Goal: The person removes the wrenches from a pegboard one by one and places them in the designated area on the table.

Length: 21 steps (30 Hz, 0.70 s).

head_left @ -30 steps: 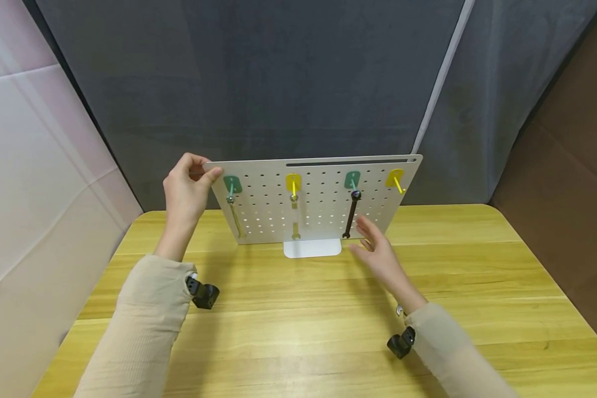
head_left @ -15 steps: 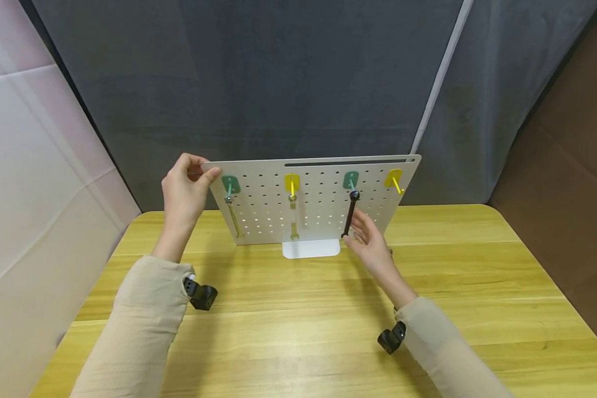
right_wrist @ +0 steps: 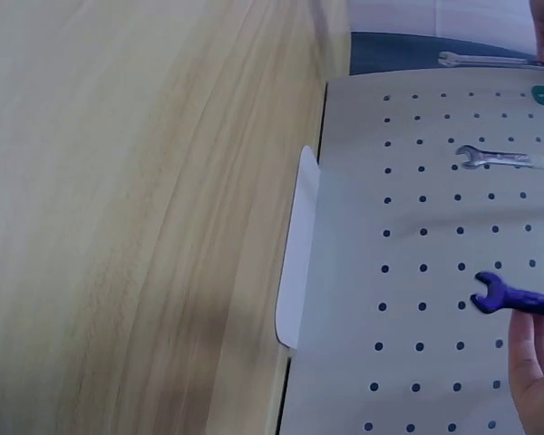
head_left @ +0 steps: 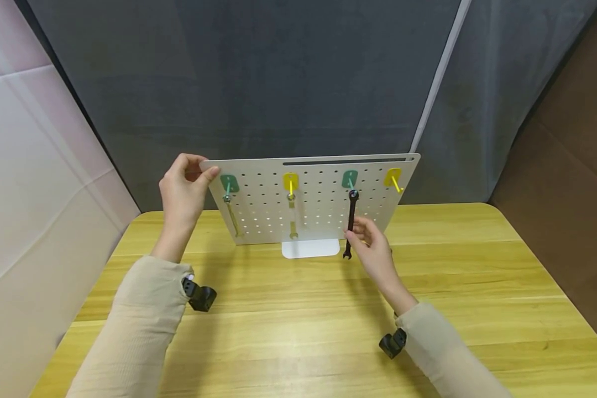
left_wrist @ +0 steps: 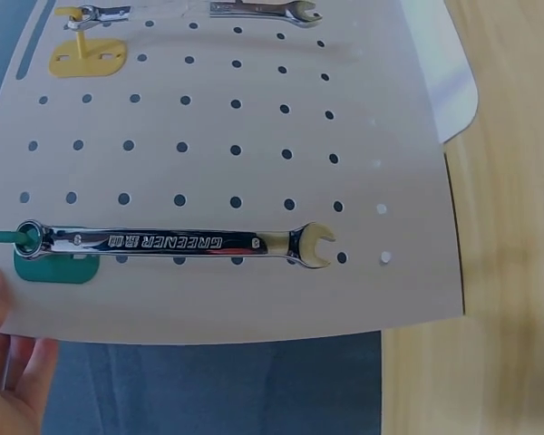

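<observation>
My left hand (head_left: pixel 183 190) pinches the top left corner of a white pegboard (head_left: pixel 323 215) between thumb and fingers. The right hand (head_left: pixel 373 251) pinches a black combination wrench (head_left: pixel 351 218) low on its shaft. That wrench's ring end is still at the right green hook (head_left: pixel 350 179), its open end tipped out from the board. A silver combination wrench (left_wrist: pixel 172 241) hangs by its ring from the left green hook (left_wrist: pixel 59 268). Another silver wrench (head_left: pixel 292 218), with a pale band around its middle, hangs from a yellow hook (head_left: pixel 291 181). The right yellow hook (head_left: pixel 393 178) bears nothing.
The board stands on a white foot (head_left: pixel 310 249) near the back of a wooden table (head_left: pixel 288 320). A dark grey curtain (head_left: pixel 288 77) hangs behind. A pale panel (head_left: pixel 40 155) is at the left and a brown one (head_left: pixel 562 166) at the right.
My right hand moved in to the black wrench and took hold of its lower part. The wrench's lower end has swung out from the board. My left hand stayed on the corner.
</observation>
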Each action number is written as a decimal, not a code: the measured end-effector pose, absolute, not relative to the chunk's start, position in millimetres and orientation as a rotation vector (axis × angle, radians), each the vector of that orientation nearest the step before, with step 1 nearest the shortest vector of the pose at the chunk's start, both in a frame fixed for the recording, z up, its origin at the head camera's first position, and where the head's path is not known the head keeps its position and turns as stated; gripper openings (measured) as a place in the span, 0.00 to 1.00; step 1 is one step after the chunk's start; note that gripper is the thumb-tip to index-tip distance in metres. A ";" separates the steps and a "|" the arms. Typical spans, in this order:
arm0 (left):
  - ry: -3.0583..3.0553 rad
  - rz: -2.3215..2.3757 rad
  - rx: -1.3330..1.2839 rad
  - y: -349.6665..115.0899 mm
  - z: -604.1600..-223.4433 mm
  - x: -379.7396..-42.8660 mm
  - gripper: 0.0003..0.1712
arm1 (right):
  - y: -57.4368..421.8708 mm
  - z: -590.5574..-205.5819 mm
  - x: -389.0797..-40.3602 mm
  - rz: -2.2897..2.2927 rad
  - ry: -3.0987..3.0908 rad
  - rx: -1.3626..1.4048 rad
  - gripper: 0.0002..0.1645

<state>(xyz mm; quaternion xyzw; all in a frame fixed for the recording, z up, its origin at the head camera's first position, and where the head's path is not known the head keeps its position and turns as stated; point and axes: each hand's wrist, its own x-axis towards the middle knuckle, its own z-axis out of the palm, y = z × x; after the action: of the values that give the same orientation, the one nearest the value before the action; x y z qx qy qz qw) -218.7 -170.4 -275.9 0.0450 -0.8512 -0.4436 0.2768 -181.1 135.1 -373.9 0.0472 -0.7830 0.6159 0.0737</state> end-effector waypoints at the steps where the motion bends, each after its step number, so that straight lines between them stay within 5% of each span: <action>1: -2.278 -1.195 0.121 -170.3 -276.1 -218.6 0.20 | 135.4 -373.2 -180.2 1.847 -2.350 0.147 0.20; 21: -2.238 -1.189 0.094 -169.0 -275.5 -218.8 0.18 | 147.5 -351.3 -164.2 2.093 -2.354 0.085 0.22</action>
<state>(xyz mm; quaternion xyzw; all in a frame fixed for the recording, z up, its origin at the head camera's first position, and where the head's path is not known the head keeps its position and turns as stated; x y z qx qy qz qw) -218.8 -169.0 -275.5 0.0353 -0.8423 -0.4476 0.2982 -164.2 147.5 -351.3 0.0268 -0.7469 0.6643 -0.0046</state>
